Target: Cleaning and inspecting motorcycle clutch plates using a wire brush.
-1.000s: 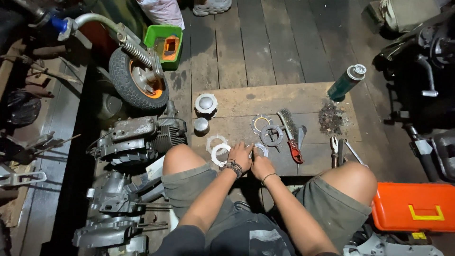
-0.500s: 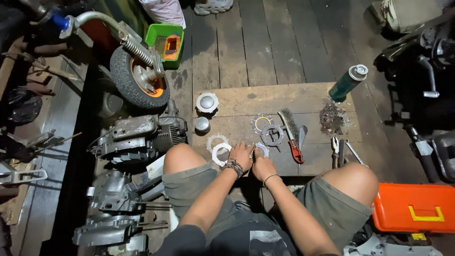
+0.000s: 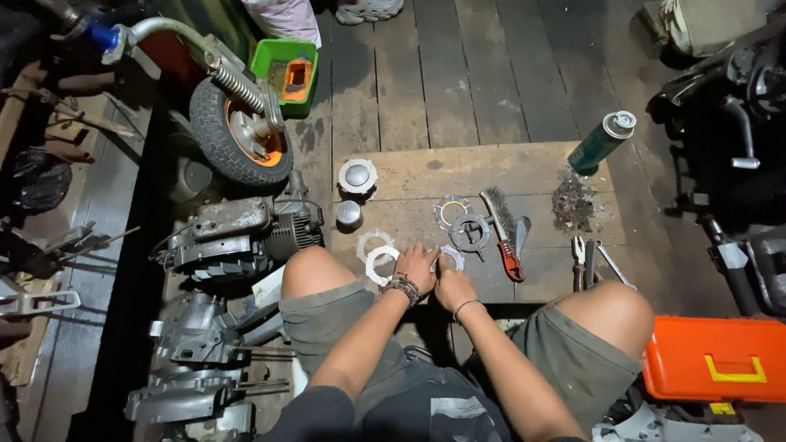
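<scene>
Together my left hand (image 3: 417, 266) and right hand (image 3: 454, 286) pinch a small metal ring (image 3: 449, 259) on the board (image 3: 524, 168), fingers closed round it. It looks thin, stiff, light and slippery, so I grip its rim.

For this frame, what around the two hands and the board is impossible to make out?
- Part under the hands: left hand and right hand cover most of the ring, head view.
- Grip: fingers hidden, so hold or mere touch is unclear.
- Pile beside the spray can: too small to identify.
- Orange toolbox: cut off by the right edge.
</scene>
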